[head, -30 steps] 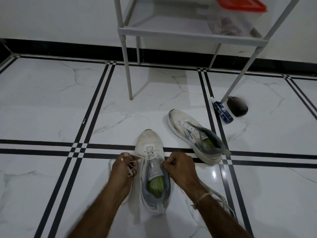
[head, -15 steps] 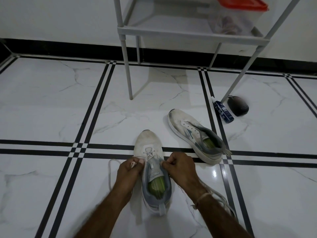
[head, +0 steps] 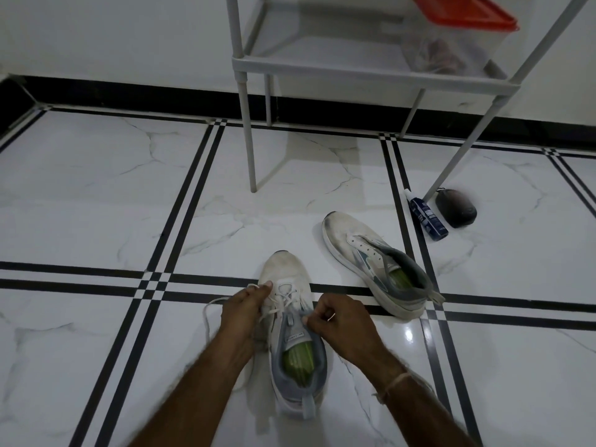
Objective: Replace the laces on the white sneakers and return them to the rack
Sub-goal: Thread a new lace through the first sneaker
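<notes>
We kneel over the near sneaker [head: 285, 272], which stands on the tiled floor [head: 96, 204] with its toe away from us, and we place everything from this shoe. Our left hand [head: 245, 309] is at its left eyelet row. The fingers are curled closed and pinch the white lace [head: 206, 312], which makes a loose loop on the floor to the left of the shoe. Our right hand [head: 342, 321] is at its right eyelet row, with the fingers also curled tight. A thin white piece shows between them, and we take it for the other part of the lace, though it is small to see.

Only the eyelets nearest the toe carry crossings, so we judge the lacing is at its beginning. The second sneaker [head: 348, 233] lies beyond and to the right of the near one, apart from it, and we see no lace in its eyelets. The rack [head: 322, 67] stands further beyond, well apart.

The lace is soft, light and limp, so it is best to pinch it just behind the stiff tip. The sneaker is light with a bending upper and may slide on the glossy tile when we pull, so one hand should steady the eyelet edge. For carrying, the heel collar looks like a firm hold.
</notes>
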